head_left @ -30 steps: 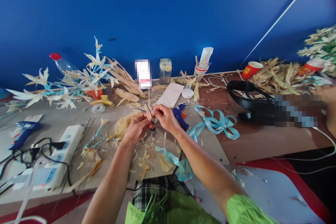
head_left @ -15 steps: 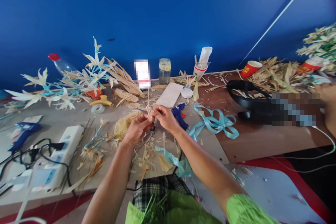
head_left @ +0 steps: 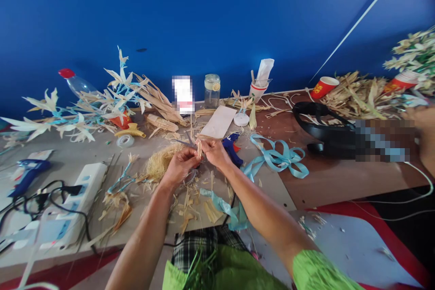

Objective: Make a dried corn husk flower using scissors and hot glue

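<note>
Both my hands meet over the middle of the table, pinching a small strip of pale corn husk (head_left: 199, 148). My left hand (head_left: 181, 163) grips it from below, and my right hand (head_left: 214, 150) holds it from the right with closed fingers. Just behind them lie open scissors (head_left: 186, 142), partly hidden by my fingers. A clump of fine yellowish fibres (head_left: 158, 163) rests left of my left hand. To the right of my right hand is a blue glue gun (head_left: 232, 149), and loose husk scraps (head_left: 186, 206) are scattered below.
Husk flowers on blue stems (head_left: 74, 120) spread at the left, near a power strip (head_left: 79, 204) and another blue glue gun (head_left: 29, 174). Light-blue ribbon (head_left: 277, 158) lies right. Behind stand a glass jar (head_left: 212, 93) and a paper cup (head_left: 258, 92). Another person's hand (head_left: 423, 122) is far right.
The husk strip has turned from pointing up and back to hanging lower between my fingers. My hands have shifted slightly, and more of the scissors shows behind them.
</note>
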`<state>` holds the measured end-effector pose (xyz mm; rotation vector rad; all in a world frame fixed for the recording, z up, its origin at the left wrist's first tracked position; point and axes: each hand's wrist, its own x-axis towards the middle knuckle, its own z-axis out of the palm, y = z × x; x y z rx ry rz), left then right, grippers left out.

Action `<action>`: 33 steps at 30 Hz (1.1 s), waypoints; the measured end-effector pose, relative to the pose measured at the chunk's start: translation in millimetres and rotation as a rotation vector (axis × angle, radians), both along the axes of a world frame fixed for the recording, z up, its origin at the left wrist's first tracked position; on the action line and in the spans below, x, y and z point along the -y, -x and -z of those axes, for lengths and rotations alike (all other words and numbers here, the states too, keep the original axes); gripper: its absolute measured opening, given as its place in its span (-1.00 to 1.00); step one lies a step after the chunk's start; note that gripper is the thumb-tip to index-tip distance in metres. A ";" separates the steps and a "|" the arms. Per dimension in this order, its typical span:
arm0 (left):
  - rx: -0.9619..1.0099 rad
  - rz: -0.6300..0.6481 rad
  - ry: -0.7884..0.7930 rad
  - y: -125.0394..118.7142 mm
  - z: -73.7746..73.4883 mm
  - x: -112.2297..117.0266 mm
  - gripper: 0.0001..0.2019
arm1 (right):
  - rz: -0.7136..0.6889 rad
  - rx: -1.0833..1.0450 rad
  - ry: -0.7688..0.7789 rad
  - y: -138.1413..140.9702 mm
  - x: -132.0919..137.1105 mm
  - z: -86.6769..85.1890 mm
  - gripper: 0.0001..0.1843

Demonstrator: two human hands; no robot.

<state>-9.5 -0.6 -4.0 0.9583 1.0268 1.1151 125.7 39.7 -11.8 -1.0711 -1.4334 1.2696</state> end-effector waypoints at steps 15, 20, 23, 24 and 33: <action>0.274 0.036 0.023 4.6 -10.4 3.6 -0.81 | -0.228 -0.394 0.164 -0.9 3.5 -11.6 -0.72; 0.247 -0.014 0.005 1.3 -8.8 1.8 -0.79 | -0.147 -0.174 -0.004 -1.1 1.3 -9.4 -0.65; 0.224 -0.031 -0.013 -0.1 -7.3 0.8 -0.77 | -0.102 -0.030 -0.102 -2.4 2.3 -10.5 -0.64; 0.211 -0.038 -0.018 -0.2 -6.7 0.5 -0.77 | -0.084 -0.004 -0.120 -2.8 2.5 -10.3 -0.64; 0.138 -0.111 0.055 4.4 -1.8 -3.1 -0.75 | -0.018 0.037 -0.207 -5.4 4.1 -11.3 -0.67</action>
